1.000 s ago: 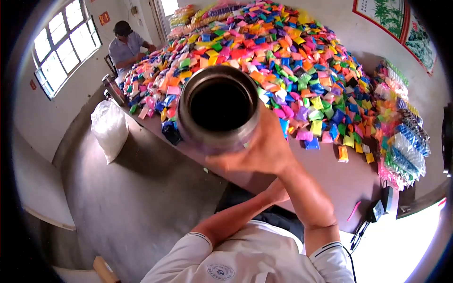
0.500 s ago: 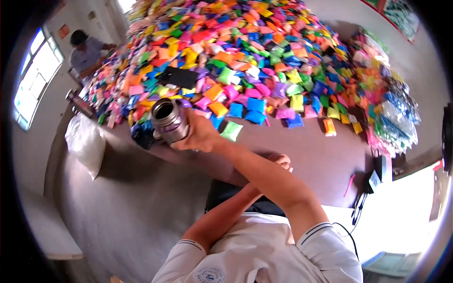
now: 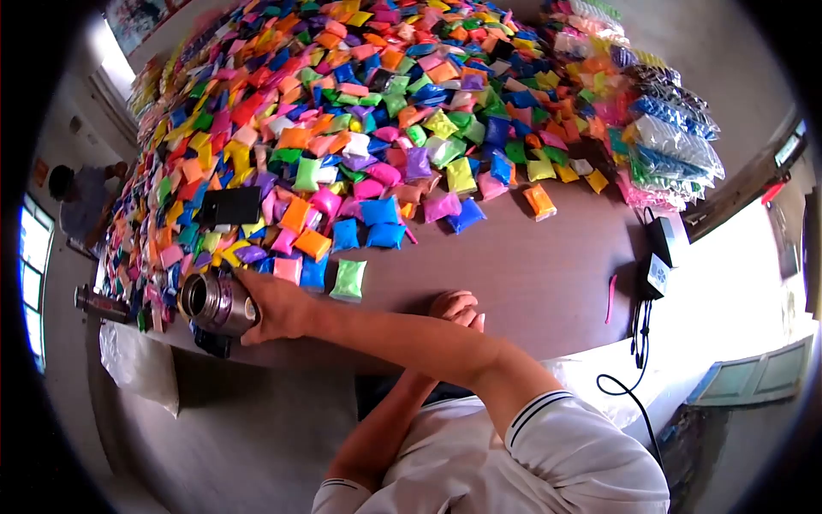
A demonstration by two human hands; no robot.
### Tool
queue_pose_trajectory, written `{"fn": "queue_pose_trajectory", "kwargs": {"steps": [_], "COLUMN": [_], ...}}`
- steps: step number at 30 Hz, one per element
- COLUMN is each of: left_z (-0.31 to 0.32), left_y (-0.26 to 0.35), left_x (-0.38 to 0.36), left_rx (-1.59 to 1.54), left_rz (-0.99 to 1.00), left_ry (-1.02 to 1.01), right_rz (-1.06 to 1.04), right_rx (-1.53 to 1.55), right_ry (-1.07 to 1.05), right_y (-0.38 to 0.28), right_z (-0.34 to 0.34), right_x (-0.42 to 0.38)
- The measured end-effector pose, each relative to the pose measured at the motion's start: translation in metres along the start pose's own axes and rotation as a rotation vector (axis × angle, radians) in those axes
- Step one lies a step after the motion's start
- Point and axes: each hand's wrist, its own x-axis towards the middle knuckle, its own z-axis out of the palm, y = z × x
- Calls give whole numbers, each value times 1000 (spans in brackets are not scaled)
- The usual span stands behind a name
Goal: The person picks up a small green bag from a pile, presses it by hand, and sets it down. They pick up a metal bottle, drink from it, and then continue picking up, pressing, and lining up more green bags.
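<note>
My right hand (image 3: 278,307) reaches across to the left, wrapped round an open-topped metal flask (image 3: 221,303). The flask leans over the table's near edge, beside the heap of colourful packets (image 3: 325,137). My left hand (image 3: 458,310) lies on the brown table (image 3: 531,265), below my right forearm. Its fingers are curled closed; anything inside them is hidden. A light green packet (image 3: 348,280) lies between my hands. On the heap is a flat black object (image 3: 231,206).
Another flask (image 3: 103,304) lies at the far left, above a white plastic bag (image 3: 141,364). A person (image 3: 81,201) is beyond. Clear-wrapped packs (image 3: 672,141), black boxes with cables (image 3: 655,276) and a pink strip (image 3: 610,300) are at right.
The view has swung to the right, so the table and heap appear further left. My right hand still grips the flask, and my left hand stays curled on the table.
</note>
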Motion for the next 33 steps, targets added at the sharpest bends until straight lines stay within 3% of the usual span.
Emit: {"fn": "queue_pose_trajectory", "kwargs": {"steps": [2, 3, 4, 5, 7, 9, 11, 13, 17, 22, 25, 27, 29, 31, 33], "left_z": [2, 3, 4, -1, -19, -23, -20, -12, -15, -16, -14, -16, -19, -19, -18], "left_y": [0, 1, 1, 6, 21, 20, 16, 9, 14, 14, 14, 15, 16, 16, 16], "left_x": [-1, -3, -4, 2, 15, 18, 16, 8, 13, 11, 10, 11, 13, 12, 12], "left_rx": [14, -84, -180, -187, -244, -173, -113, -31, -29, -6, 6, 9, -16, -37, -66], "left_rz": [22, -119, -262, -257, -309, -245, -179, -141, -158, -172, -174, -172, -171, -190, -207], "left_ry": [-5, -12, -21, -30, -231, -237, -246, -142, -181, -194, -179, -160, -167, -160, -159], "right_rz": [-46, 36, -11, -61, 38, 245, 226, 357, 495, 774, 820, 799, 535, 597, 463], "right_rx": [-21, -1, -29, -57, -101, -162, -498, -696, -818, -868, -884, -840, -632, -518, -54], "right_ry": [-3, -29, 49, 122, 207, 307, 537, 790, 1040, 799, 782, 792, 882, 890, 968], "right_y": [1, -4, 2, 8, -6, 14, 31, 52, 92, 118, 127, 128, 120, 106, 69], "right_z": [-7, -16, -19, -22, -68, -118, -183, -239, -306, -315, -314, -320, -328, -333, -326], "right_x": [-6, -10, -13, -15, -21, -25, -41, -58, -88, -83, -74, -77, -86, -97, -117]}}
